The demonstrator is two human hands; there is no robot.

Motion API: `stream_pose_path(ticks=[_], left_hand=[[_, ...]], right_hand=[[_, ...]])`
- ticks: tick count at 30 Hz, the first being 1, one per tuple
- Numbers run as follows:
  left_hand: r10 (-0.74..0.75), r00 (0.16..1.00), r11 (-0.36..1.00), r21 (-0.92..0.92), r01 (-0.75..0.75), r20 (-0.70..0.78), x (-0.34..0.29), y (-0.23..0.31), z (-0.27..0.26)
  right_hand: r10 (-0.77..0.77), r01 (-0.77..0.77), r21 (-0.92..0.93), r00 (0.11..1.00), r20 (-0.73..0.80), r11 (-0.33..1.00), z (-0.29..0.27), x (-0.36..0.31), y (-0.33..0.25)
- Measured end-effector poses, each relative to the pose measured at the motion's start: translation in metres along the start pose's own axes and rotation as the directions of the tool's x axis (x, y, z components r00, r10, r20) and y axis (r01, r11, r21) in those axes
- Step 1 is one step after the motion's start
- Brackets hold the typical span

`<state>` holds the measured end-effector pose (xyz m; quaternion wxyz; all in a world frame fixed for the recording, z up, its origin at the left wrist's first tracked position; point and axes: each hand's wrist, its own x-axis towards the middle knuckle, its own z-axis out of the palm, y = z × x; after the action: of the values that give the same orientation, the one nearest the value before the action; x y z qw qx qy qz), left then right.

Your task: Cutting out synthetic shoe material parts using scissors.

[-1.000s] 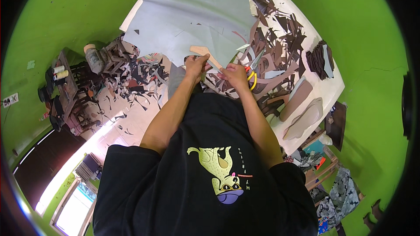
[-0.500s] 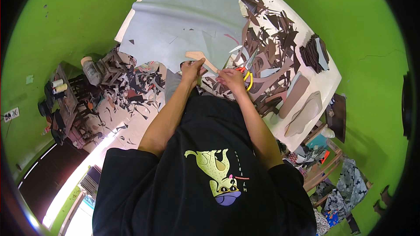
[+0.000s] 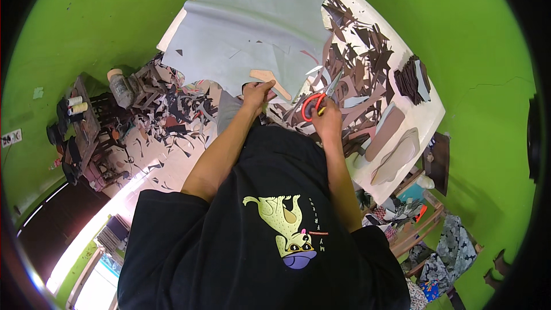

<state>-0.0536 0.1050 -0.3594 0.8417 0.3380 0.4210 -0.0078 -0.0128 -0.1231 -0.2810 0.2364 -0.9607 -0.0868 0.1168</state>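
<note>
My left hand (image 3: 257, 94) is closed at the near edge of a large grey sheet of leather (image 3: 258, 20). Its thumb and fingers pinch a tan, angled pattern piece (image 3: 279, 88), which lies over the grey material. To the right, my right hand (image 3: 329, 119) closes around the handles of a pair of scissors (image 3: 333, 85). One handle loop is red, the other yellow and mostly covered by my fingers. The blades point away from me, above dark offcuts, apart from the pattern piece.
Brown offcuts (image 3: 367, 51) cover the right side of the pale table (image 3: 433, 116). A stack of dark cut pieces (image 3: 411, 80) and flat sole-shaped pieces (image 3: 400, 156) lie there too. At left stand a cluttered wooden stand (image 3: 87, 123) and a jar (image 3: 120, 89); scraps litter the floor.
My right hand has left the pattern piece, moved right and taken hold of the scissors, which lay on the table. My left hand keeps its pinch on the pattern piece.
</note>
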Motion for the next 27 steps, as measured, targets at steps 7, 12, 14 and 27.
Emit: stream_pose_path(ticks=[7, 12, 14, 27], left_hand=[[-0.003, 1.000, 1.000, 0.023, 0.004, -0.018, 0.003, 0.001, -0.003], [-0.065, 0.997, 0.996, -0.061, 0.068, 0.052, 0.004, 0.005, -0.006], [-0.066, 0.996, 0.995, -0.064, 0.070, 0.055, 0.003, 0.007, -0.004], [-0.092, 0.995, 0.994, -0.063, 0.094, 0.037, -0.003, 0.016, 0.000]], right_hand=[[0.194, -0.197, 0.057, 0.980, 0.050, 0.979, -0.002, 0.008, -0.002], [0.290, -0.320, 0.252, 0.945, 0.152, 0.913, -0.012, 0.002, 0.022], [0.243, -0.423, 0.467, 0.885, 0.397, 0.776, -0.014, -0.004, 0.044], [-0.040, -0.542, 0.705, 0.779, 0.625, 0.456, -0.011, -0.041, 0.018]])
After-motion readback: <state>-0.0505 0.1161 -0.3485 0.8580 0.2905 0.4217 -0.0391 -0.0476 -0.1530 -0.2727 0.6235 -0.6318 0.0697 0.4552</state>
